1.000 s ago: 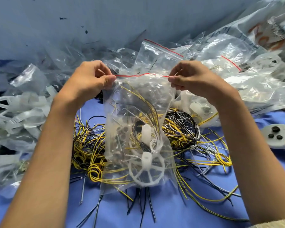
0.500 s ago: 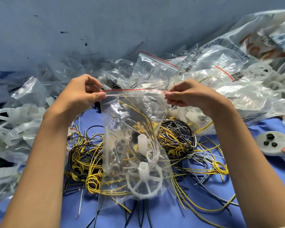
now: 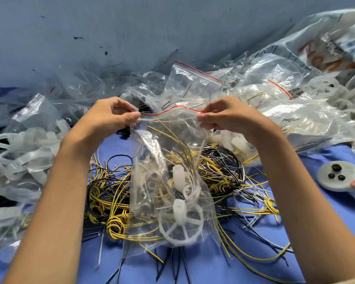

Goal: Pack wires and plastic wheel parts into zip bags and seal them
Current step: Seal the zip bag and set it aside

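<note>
Now both hands — left (image 3: 113, 117), right (image 3: 223, 116) — pinch the crinkly clear zip bag (image 3: 170, 181) by its red-lined top.

zip bag (image 3: 172, 152) top: taut and straight before, now slack, red strip bowed up
left hand (image 3: 109, 119) / right hand (image 3: 230, 117): moved closer together

— Colour of the zip bag (image 3: 172, 140), centre frame?
— Clear, with a red stripe along the top.
— And the wires (image 3: 111, 201) below?
— Yellow with black striping, plain black, some white.
— The wheel (image 3: 179, 210)?
— Milky white.
— Underneath?
— Blue cloth (image 3: 203, 271); at right, pale grey controller (image 3: 348, 173), black buttons (image 3: 335, 167).
</note>
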Tool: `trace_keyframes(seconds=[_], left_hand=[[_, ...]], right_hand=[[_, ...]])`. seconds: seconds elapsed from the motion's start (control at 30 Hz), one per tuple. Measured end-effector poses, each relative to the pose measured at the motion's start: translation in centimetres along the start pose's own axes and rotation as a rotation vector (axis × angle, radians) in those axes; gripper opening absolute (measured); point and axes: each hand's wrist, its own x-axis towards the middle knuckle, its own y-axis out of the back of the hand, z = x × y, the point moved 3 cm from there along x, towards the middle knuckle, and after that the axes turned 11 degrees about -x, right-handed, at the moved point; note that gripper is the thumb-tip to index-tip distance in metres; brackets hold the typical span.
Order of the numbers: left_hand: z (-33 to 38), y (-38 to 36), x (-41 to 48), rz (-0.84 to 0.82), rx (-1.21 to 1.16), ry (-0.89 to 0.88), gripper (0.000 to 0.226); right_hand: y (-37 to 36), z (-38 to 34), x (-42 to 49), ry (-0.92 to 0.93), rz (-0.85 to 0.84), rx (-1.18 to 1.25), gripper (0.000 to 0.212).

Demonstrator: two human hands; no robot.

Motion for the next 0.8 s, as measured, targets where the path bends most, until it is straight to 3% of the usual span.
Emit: trace_keyframes(seconds=[0.17, 0.43, 0.7, 0.8], left_hand=[[0.2, -0.6, -0.1, 0.007, 0.069, -0.037, 0.020], [0.0, 0.3, 0.0, 0.019, 0.088, -0.058, 0.031], [-0.4, -0.5, 0.1, -0.076, 0.078, 0.047, 0.006], [-0.6, -1.3, 0.1, -0.111, 0.160, 0.076, 0.009]], right_hand=[[0.1, 0.0, -0.1, -0.012, 0.017, 0.016, 0.006], [0.9, 0.0, -0.2, -0.005, 0.013, 0.006, 0.015], [0.5, -0.1, -0.3, 0.027, -0.005, 0.050, 0.004], [0.0, -0.1, -0.3, 0.026, -0.037, 0.012, 0.008]])
